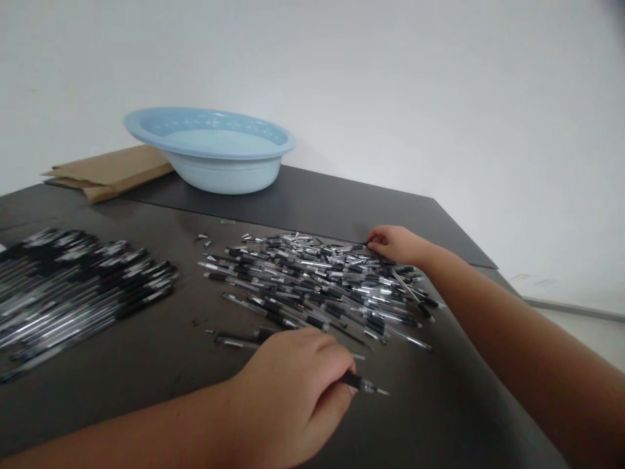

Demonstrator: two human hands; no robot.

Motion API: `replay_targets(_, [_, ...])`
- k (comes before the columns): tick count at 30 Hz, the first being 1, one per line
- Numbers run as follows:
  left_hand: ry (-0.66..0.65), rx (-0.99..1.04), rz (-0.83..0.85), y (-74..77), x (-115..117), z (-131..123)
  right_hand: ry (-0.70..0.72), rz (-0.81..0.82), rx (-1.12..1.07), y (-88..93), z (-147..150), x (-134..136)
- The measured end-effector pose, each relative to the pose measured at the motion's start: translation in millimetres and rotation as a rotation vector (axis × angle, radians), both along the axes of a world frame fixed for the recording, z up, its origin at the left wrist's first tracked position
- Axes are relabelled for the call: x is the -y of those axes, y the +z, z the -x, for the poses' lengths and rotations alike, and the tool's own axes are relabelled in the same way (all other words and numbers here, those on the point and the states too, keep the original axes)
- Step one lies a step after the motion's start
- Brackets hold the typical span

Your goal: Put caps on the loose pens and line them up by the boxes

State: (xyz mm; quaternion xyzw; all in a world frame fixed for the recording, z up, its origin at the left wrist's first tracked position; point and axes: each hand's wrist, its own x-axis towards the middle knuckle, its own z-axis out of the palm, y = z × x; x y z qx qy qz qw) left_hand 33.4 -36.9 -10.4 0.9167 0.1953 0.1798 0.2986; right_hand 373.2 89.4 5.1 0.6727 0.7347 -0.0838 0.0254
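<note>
My left hand (297, 391), at the bottom centre, is wrapped round a black-gripped pen (359, 382) whose bare metal tip points right. Just beyond it spreads a heap of clear and black pens (312, 280) on the dark table. My right hand (390, 243) is at the heap's far right edge, its thumb and index finger pinched together at a thin dark piece too small to name. Another pile of pens (83, 286), with black caps, lies at the left, slightly blurred.
A light blue basin (224, 172) stands towards the back of the dark table (332, 195), beside a folded brown paper bag (112, 169). A few small clear pieces (204, 240) lie between the two piles. Behind is a white wall.
</note>
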Motion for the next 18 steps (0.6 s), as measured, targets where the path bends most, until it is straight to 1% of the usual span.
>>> replay_targets(4, [-0.007,-0.015,-0.015,-0.1,0,0,0.063,-0.015,0.044,-0.3,10,4])
replay_targets(8, [-0.015,-0.023,-0.014,0.3,-1,0,0.096,-0.005,0.099,-1.9,19,8])
replay_targets(11, [-0.018,-0.020,-0.030,0.4,-1,0,0.093,-0.010,0.115,-2.0,22,7])
replay_targets(14, [-0.018,-0.019,-0.038,0.2,-1,1,0.059,-0.066,0.089,4.9,23,10])
replay_targets(16, [-0.010,-0.025,-0.036,0.3,-1,1,0.026,-0.134,0.051,13.6,26,23])
replay_targets(18, [0.005,-0.032,-0.034,0.7,-1,1,0.002,-0.193,0.004,22.2,34,50])
